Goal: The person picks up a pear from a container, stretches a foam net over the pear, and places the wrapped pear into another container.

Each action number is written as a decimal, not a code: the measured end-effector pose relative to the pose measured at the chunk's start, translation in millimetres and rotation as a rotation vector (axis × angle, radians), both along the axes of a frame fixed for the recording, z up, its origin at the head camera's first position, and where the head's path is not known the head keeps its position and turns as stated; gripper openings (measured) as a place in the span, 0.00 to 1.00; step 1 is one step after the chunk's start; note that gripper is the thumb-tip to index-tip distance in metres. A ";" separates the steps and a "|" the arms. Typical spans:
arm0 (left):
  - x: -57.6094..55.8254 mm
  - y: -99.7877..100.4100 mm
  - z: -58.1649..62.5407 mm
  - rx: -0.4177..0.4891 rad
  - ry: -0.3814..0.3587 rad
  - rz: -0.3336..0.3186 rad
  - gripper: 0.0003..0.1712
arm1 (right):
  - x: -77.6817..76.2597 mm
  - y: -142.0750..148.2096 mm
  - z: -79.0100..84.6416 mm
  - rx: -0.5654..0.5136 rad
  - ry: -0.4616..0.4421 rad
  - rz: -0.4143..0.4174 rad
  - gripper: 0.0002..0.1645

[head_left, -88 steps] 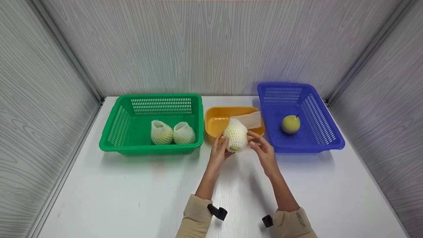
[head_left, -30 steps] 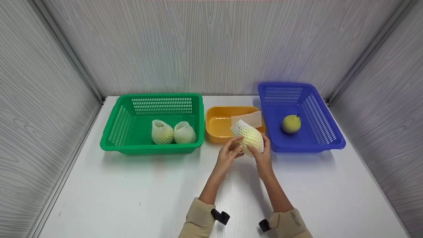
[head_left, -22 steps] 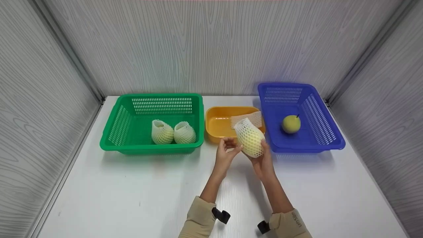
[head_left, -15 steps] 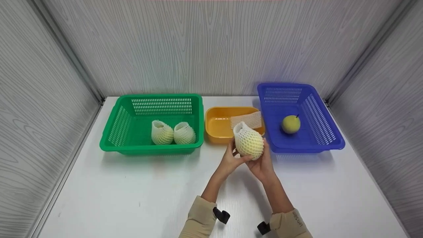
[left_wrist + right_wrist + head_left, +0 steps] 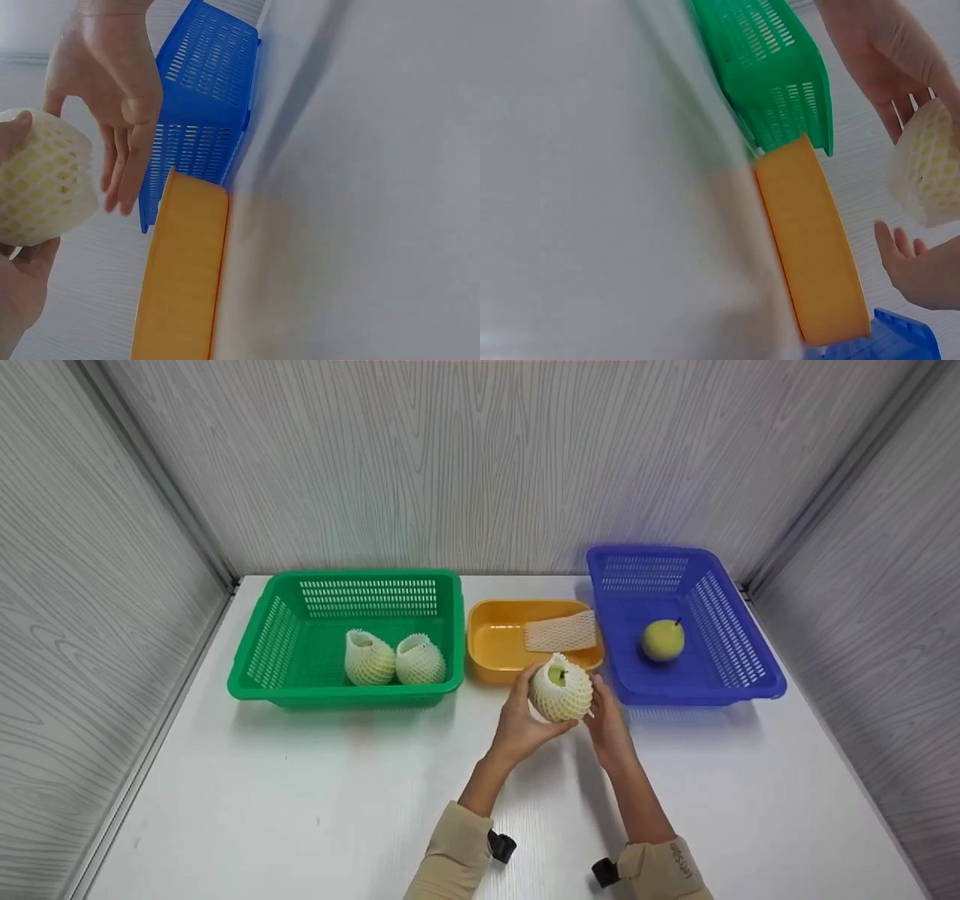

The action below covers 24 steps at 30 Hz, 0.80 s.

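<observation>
A pear (image 5: pixel 566 699) in a white foam net sleeve is held up in front of the orange bin; its stem shows through the sleeve's opening. My left hand (image 5: pixel 520 727) grips it from the left, fingers and thumb round its sides. On its other side is my right hand (image 5: pixel 609 729), fingers extended and loosely bent. The right wrist view shows those right-hand fingertips (image 5: pixel 883 234) just off the net-wrapped pear (image 5: pixel 934 169). From the left wrist, the right hand (image 5: pixel 112 97) appears with long, fairly straight fingers beside the fruit.
Two net-wrapped pears (image 5: pixel 369 661) lie in the green basket (image 5: pixel 345 695) at left. The orange bin (image 5: pixel 499 649) holds a flat foam net (image 5: pixel 561 632). A bare pear (image 5: pixel 663 640) sits in the blue basket (image 5: pixel 697 690) at right. All three containers line the table's back.
The wrapped pear has turned so its stem end faces the head camera. It has passed from my right hand's grip to my left's, and the right has come off it.
</observation>
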<state>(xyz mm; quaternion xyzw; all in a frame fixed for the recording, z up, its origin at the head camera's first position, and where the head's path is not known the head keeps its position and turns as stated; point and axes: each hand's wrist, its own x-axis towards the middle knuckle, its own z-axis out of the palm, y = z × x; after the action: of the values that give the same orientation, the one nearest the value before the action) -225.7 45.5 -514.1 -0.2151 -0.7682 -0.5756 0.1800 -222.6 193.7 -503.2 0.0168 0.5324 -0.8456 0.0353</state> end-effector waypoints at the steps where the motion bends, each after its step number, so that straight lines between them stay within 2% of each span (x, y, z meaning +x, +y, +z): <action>1: -0.2 0.1 -0.2 -0.007 0.014 0.007 0.54 | 0.6 1.6 -0.2 0.043 0.050 -0.047 0.28; 3: -0.3 0.4 -0.3 -0.031 0.042 0.026 0.53 | 2.3 3.4 -0.9 0.116 0.175 -0.107 0.25; 7: 0.4 1.7 -0.2 -0.076 0.107 0.065 0.52 | 7.1 3.5 -0.6 0.208 0.441 -0.149 0.22; 10: 0.8 2.8 0.0 -0.132 0.180 0.119 0.52 | 10.7 1.6 4.1 0.225 0.565 -0.179 0.21; 12: 1.2 3.2 0.9 -0.180 0.221 0.153 0.52 | 12.8 0.4 8.7 0.228 0.573 -0.184 0.20; 17: 3.3 2.5 4.3 -0.271 0.262 0.181 0.53 | 16.9 -1.2 20.1 0.307 0.489 -0.190 0.20; 20: 4.1 1.4 5.0 -0.285 0.270 0.182 0.54 | 17.9 -1.3 24.4 0.343 0.473 -0.201 0.20; 24: 4.4 0.9 4.0 -0.286 0.289 0.178 0.54 | 17.6 -1.3 26.4 0.337 0.458 -0.233 0.14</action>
<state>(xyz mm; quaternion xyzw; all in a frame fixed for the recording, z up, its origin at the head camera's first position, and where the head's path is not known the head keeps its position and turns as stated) -221.3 46.4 -510.1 -0.2500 -0.8242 -0.4059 0.3058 -204.9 192.4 -476.7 -0.1077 0.6538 -0.7255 -0.1859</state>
